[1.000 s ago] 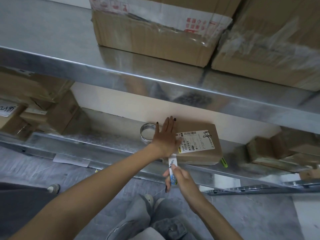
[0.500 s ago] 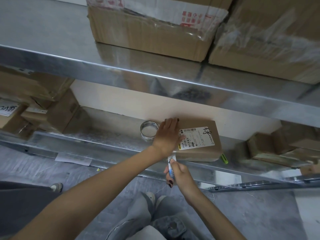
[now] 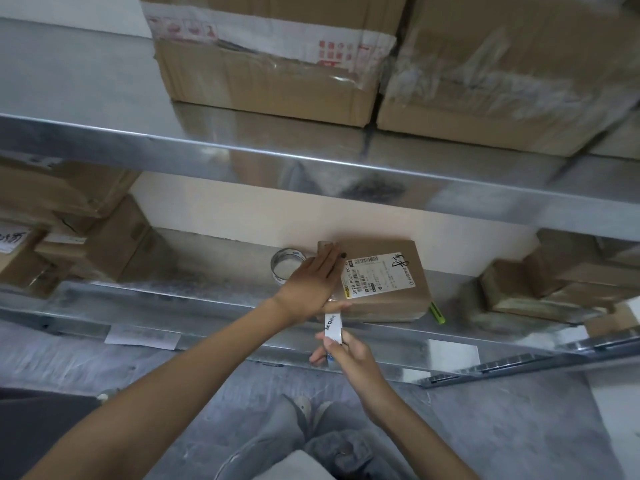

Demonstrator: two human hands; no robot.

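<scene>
Brown cardboard parcel (image 3: 391,306), white-labelled, under flat open left hand (image 3: 313,278); right hand (image 3: 349,355) tight around white stick (image 3: 333,325).

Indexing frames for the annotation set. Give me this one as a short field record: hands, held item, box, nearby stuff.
setting: metal shelf, lower tier
left hand: flat on top of the small cardboard box, fingers straight
right hand: grips white M&G-marked item, whose upper end is at the box's front edge
box: lies flat, shipping label facing up
nearby: tape roll to the left of the box; green pen-like item at its right
upper tier: large cartons
</scene>
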